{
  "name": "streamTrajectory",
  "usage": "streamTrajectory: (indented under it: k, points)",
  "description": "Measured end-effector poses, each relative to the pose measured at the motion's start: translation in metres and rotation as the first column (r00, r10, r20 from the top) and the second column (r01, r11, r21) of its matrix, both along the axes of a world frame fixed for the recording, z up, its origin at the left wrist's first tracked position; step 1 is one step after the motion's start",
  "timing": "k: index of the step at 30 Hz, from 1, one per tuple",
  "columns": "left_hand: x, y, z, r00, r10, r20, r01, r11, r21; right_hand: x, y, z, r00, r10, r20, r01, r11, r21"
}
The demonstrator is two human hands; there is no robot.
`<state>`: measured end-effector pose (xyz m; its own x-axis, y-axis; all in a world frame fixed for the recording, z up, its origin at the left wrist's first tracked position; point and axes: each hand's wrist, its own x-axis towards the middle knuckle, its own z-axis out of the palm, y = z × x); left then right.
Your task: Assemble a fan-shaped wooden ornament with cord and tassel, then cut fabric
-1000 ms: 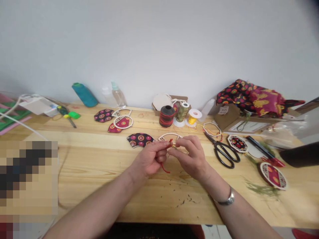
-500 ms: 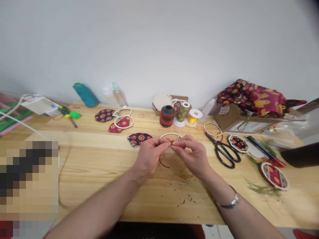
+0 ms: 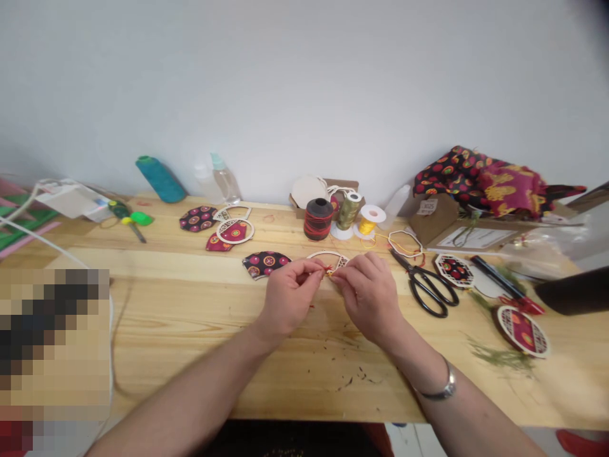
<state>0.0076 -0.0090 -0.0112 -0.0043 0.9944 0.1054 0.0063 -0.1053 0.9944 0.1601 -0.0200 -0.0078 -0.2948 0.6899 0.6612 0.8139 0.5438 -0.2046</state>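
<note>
Above the middle of the wooden table, my left hand [image 3: 291,295] is closed in a pinch on a red cord [image 3: 328,268]. My right hand [image 3: 370,291] meets it fingertip to fingertip and pinches at the same spot, where a bit of yellow shows. The fingers hide most of the cord and any knot in it. Just behind the fingertips lies a pale wooden fan-shaped frame [image 3: 318,256], partly covered by my hands. A dark patterned fabric fan piece [image 3: 266,263] rests beside my left hand. Black-handled scissors [image 3: 431,289] lie to the right of my right hand.
Thread spools, a black-and-red one [image 3: 318,220], an olive one [image 3: 349,212] and a yellow one [image 3: 368,222], stand at the back. To the right are a cardboard box [image 3: 438,222] with patterned fabric [image 3: 476,181] and a round ornament [image 3: 523,331]. A teal thread cone [image 3: 160,179] leans at left.
My right hand has turned over a little, its knuckles now higher and its fingers more curled. The red cord's tail that hung below my left hand is now mostly hidden.
</note>
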Motion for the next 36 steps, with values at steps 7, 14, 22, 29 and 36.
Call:
streamTrajectory:
  k: [7,14,22,29,36]
  points:
    - [-0.0008,-0.003,-0.004,0.993,-0.018,-0.113,0.036,0.987,0.158,-0.0033,-0.0039,0.0048,0.99,-0.048,0.133,0.034,0.993,0.112]
    - [-0.001,-0.0038,-0.0016,0.992,-0.021,-0.122,0.046,0.978,0.202,-0.004,-0.0047,0.0026,1.0,-0.012,0.027,0.01,0.997,0.077]
    - [-0.0008,-0.0025,0.003,0.994,-0.093,-0.056,0.099,0.989,0.111,-0.0035,-0.001,-0.0016,0.917,0.06,-0.394,-0.136,0.976,-0.168]
    - [-0.0007,-0.0048,0.0052,0.988,-0.144,-0.047,0.149,0.983,0.105,-0.0038,0.0024,0.0006,0.787,0.02,-0.616,-0.24,0.93,-0.277]
    - [-0.0016,-0.0036,0.0046,0.987,-0.14,-0.078,0.147,0.984,0.097,-0.0041,0.004,-0.0004,0.728,0.008,-0.685,-0.313,0.893,-0.323]
